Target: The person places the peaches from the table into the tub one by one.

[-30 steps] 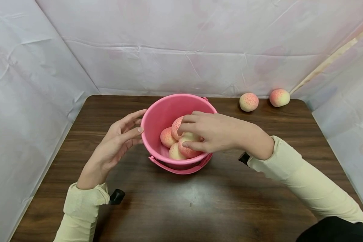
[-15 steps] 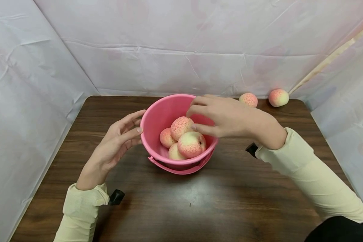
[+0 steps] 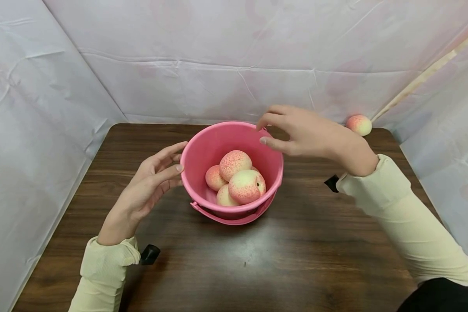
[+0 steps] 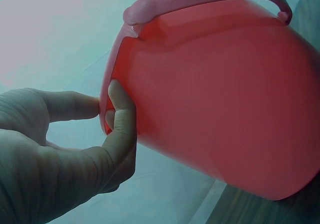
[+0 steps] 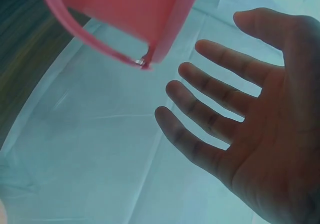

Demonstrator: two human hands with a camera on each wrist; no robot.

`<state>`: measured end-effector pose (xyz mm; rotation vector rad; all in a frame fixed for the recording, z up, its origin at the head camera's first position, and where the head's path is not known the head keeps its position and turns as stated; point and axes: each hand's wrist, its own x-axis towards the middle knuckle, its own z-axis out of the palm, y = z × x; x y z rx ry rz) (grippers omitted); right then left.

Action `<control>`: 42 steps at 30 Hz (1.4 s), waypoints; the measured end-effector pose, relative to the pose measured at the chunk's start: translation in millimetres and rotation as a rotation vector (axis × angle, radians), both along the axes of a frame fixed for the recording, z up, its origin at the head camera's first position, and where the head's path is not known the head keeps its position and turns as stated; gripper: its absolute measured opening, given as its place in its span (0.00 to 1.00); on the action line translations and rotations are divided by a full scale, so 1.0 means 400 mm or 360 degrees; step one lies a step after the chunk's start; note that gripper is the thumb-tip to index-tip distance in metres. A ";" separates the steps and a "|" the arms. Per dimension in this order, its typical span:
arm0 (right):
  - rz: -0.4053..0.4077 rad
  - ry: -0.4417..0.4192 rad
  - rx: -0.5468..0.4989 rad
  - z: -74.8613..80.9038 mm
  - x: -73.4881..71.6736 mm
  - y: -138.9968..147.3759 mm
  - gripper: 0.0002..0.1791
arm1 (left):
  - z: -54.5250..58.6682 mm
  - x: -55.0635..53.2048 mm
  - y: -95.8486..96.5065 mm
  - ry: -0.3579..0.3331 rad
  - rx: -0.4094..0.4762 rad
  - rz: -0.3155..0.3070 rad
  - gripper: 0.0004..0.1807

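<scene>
A pink bucket (image 3: 273, 173) stands on the table with several peaches inside. On top of the pile lie a pale peach (image 3: 245, 187) with a dark stem hollow and a speckled peach (image 3: 235, 164). My left hand (image 3: 142, 188) pinches the bucket's left rim; in the left wrist view the thumb (image 4: 72, 106) touches the rim and other fingers bend against the outer wall. Over the far right rim hovers my right hand (image 3: 300, 132), holding nothing. Its fingers are spread in the right wrist view, apart from the bucket (image 5: 135, 8).
One peach (image 3: 359, 125) sits at the table's back right corner. The bucket's handle (image 3: 234, 222) hangs down on the near side. A pale wrinkled sheet (image 3: 218, 91) rises behind the dark wooden table (image 3: 296, 251).
My right hand has lifted off the peaches and moved up and right past the rim, now hiding a second loose peach seen before. The left hand stays on the rim.
</scene>
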<state>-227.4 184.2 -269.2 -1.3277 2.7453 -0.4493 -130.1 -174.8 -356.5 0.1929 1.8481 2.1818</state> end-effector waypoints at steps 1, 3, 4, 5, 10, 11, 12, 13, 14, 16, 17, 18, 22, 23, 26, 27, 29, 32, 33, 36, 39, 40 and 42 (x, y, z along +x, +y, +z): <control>-0.0017 -0.0007 -0.0012 -0.001 -0.005 0.004 0.17 | 0.000 0.000 0.000 0.0001 0.0000 0.0000 0.32; -0.0049 -0.0017 -0.0033 -0.004 -0.014 0.012 0.17 | 0.000 0.000 0.000 0.0001 0.0004 0.0002 0.32; -0.0063 -0.0016 -0.0042 -0.006 -0.018 0.016 0.16 | 0.000 0.001 0.000 0.0000 0.0005 0.0003 0.32; -0.0076 -0.0015 -0.0051 -0.008 -0.023 0.021 0.16 | -0.001 0.001 0.000 0.0000 0.0007 0.0004 0.32; -0.0149 -0.0039 -0.0087 -0.017 -0.049 0.042 0.15 | 0.000 0.001 -0.001 0.0001 0.0012 0.0005 0.32; -0.0167 -0.0045 -0.0089 -0.018 -0.054 0.047 0.16 | 0.000 0.001 -0.001 0.0002 0.0014 0.0005 0.32; -0.0189 -0.0054 -0.0089 -0.021 -0.060 0.052 0.16 | 0.000 0.001 -0.001 0.0003 0.0016 0.0005 0.32; -0.0208 -0.0061 -0.0089 -0.023 -0.065 0.056 0.17 | 0.000 0.001 -0.001 0.0004 0.0017 0.0005 0.32; -0.0232 -0.0067 -0.0085 -0.025 -0.070 0.062 0.18 | 0.000 0.000 -0.001 0.0003 0.0019 0.0005 0.32; -0.0276 -0.0079 -0.0075 -0.030 -0.080 0.073 0.19 | 0.000 0.000 -0.001 0.0002 0.0022 0.0006 0.32; -0.0297 -0.0084 -0.0067 -0.033 -0.085 0.079 0.20 | 0.000 0.000 0.000 0.0000 0.0022 0.0007 0.32; -0.0314 -0.0091 -0.0060 -0.036 -0.089 0.085 0.21 | 0.000 0.000 0.000 -0.0002 0.0022 0.0007 0.32; -0.0361 -0.0096 -0.0049 -0.055 -0.110 0.112 0.21 | 0.000 0.001 0.000 -0.0008 0.0012 0.0011 0.32; -0.0373 -0.0091 -0.0050 -0.061 -0.116 0.119 0.21 | 0.000 0.001 0.000 -0.0010 0.0009 0.0012 0.32; -0.0407 -0.0082 -0.0071 -0.077 -0.133 0.139 0.20 | 0.000 0.002 0.000 -0.0009 0.0005 0.0009 0.32; -0.0416 -0.0079 -0.0079 -0.082 -0.139 0.146 0.20 | 0.001 0.002 -0.001 -0.0007 0.0005 0.0007 0.32; -0.0438 -0.0079 -0.0098 -0.092 -0.150 0.159 0.20 | 0.001 0.002 0.000 -0.0006 0.0005 0.0007 0.32; -0.0474 -0.0079 -0.0103 -0.106 -0.166 0.180 0.20 | 0.001 0.002 0.000 -0.0006 0.0008 0.0008 0.32; -0.0484 -0.0080 -0.0103 -0.111 -0.171 0.187 0.20 | 0.001 0.002 0.000 -0.0007 0.0008 0.0010 0.32; -0.0522 -0.0088 -0.0093 -0.127 -0.182 0.209 0.21 | 0.001 0.002 0.001 -0.0008 0.0012 0.0012 0.32; -0.0533 -0.0065 -0.0093 -0.149 -0.194 0.231 0.22 | 0.001 0.002 0.003 -0.0002 0.0017 0.0010 0.32; -0.0530 -0.0046 -0.0096 -0.158 -0.198 0.239 0.22 | 0.000 0.002 0.003 0.0001 0.0019 0.0008 0.32; -0.0520 0.0006 -0.0107 -0.177 -0.205 0.252 0.22 | 0.000 0.002 0.004 0.0004 0.0019 0.0004 0.32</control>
